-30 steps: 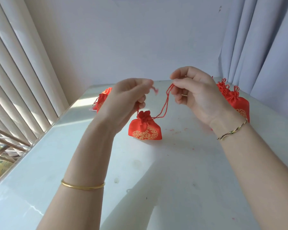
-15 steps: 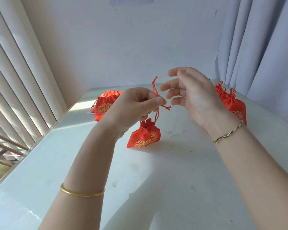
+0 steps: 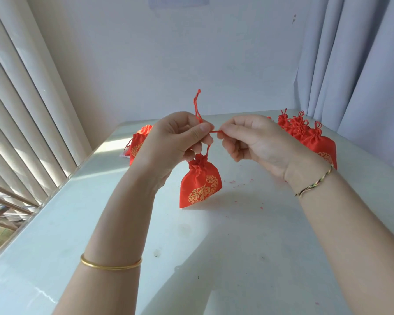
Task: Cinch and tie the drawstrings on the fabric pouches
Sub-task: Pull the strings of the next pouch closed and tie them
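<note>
Head view: both hands' fingers (image 3: 205, 128) pinch the pouch (image 3: 199, 184) drawstring (image 3: 197, 105) above mid-table.

One head-worn camera looks forward and down over the desk (image 3: 248, 258), close above it, facing the wall (image 3: 191, 64) behind the desk's far edge.

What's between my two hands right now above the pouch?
In the head view, a short taut stretch of red drawstring bridges the left hand and right hand, above the pouch.
</note>
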`<action>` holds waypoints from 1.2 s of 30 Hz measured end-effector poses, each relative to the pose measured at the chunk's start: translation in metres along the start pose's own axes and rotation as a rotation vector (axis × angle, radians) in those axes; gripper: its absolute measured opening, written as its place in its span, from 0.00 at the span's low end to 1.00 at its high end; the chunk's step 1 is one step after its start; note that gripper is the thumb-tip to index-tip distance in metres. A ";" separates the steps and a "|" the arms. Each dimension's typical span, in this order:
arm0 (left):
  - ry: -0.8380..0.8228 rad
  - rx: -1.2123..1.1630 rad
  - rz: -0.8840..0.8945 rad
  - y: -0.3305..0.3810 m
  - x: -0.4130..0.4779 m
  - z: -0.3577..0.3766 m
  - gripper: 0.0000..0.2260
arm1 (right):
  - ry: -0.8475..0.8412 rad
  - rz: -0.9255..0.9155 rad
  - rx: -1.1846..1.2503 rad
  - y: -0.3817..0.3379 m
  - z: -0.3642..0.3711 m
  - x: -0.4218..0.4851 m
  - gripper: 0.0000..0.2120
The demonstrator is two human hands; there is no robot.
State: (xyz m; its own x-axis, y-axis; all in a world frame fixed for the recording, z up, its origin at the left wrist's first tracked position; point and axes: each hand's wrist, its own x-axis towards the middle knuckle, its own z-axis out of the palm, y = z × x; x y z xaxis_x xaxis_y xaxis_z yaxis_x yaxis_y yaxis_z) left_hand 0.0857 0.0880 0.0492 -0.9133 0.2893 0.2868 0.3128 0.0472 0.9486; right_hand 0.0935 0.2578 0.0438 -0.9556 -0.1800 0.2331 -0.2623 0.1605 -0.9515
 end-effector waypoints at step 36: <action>0.239 0.475 0.516 -0.015 0.001 0.005 0.10 | -0.152 0.178 0.407 0.021 0.009 0.012 0.10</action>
State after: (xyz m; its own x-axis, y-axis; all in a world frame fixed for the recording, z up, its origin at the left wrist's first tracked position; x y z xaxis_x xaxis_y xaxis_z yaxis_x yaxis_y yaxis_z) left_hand 0.0813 0.0923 0.0347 -0.6345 0.1732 0.7533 0.7474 0.3858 0.5408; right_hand 0.0780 0.2503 0.0251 -0.9427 -0.3291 0.0557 0.0072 -0.1868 -0.9824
